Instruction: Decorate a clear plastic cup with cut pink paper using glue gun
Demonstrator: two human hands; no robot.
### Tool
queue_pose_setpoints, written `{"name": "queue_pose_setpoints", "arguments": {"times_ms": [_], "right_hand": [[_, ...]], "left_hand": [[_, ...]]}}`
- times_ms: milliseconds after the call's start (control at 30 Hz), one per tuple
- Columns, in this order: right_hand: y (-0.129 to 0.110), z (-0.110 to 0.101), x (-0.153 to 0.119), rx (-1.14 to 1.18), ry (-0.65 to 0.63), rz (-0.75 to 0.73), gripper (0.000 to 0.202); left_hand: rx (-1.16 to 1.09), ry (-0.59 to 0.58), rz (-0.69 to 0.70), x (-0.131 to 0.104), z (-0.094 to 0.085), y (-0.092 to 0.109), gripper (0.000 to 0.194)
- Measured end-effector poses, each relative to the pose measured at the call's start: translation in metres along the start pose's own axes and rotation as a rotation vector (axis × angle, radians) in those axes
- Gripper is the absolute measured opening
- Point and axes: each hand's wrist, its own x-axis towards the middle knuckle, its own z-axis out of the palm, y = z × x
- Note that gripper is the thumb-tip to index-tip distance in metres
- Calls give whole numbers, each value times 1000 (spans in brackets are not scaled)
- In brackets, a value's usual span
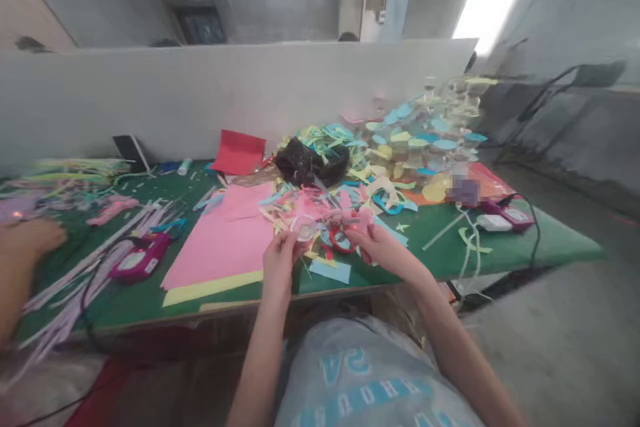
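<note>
My left hand [280,257] is closed, thumb and fingers pinching a clear, roundish plastic piece [304,228] above the near table edge. To its right, my right hand [383,247] is wrapped round a pink hot glue gun [367,216] with a small red light; its nozzle side points toward my left hand, and blur hides its outline. Red-handled scissors [341,241] lie between the hands, close to the right fingers. Pink, yellow and blue paper scraps [330,271] are scattered under and around both hands.
Pink paper sheets [220,253] lie left of my hands. A black plastic bag [313,161] and a pile of decorated clear pieces [425,137] stand behind. Purple devices [141,257] with cords sit on the green table [560,240]. A co-worker's arm [25,253] reaches in at left.
</note>
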Motion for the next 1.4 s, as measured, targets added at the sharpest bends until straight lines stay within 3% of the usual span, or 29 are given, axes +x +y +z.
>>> {"name": "queue_pose_setpoints", "arguments": {"times_ms": [667,1167,1400], "right_hand": [[-3,-2,1,-7,12,20,47],[-6,2,-2,23,-59,-2,37],[-1,3,0,4,-64,-3,45]], "left_hand": [[-95,27,14,1,2,0,32],[-112,20,15,-3,6,-2,33],[-100,19,39,-3,6,-4,36]]}}
